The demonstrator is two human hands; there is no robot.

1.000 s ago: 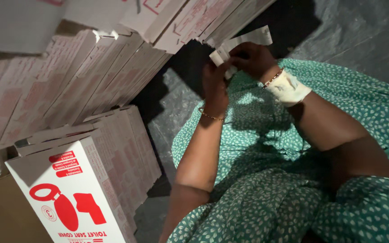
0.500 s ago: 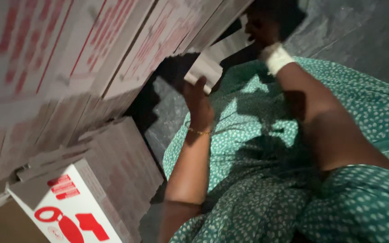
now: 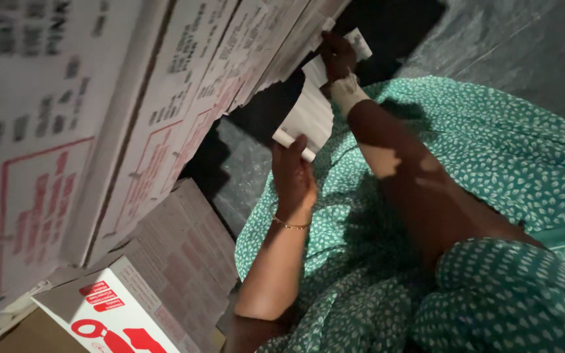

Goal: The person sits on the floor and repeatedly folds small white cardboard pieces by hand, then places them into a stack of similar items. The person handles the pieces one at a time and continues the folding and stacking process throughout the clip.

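Note:
My left hand point(image 3: 293, 175) grips the lower end of a folded stack of white paper sheets point(image 3: 307, 116), thumb and fingers closed on its edge. My right hand point(image 3: 337, 57), with a white wrap on the wrist, reaches up and pinches the top of the same white paper near a small white piece point(image 3: 360, 43). Both hands are over my lap, which is covered by a green dress with white dots point(image 3: 492, 183). The paper stretches between the two hands.
Flattened white cardboard cartons with red print point(image 3: 99, 124) lean in a row at the left. A white box with red graphics point(image 3: 109, 312) stands at the bottom left. Grey plastic sheeting point(image 3: 511, 39) covers the floor at the upper right.
My right hand has moved up and away, drawing the paper out longer. My left hand stayed lower, still on the paper. The camera has tilted toward the cartons.

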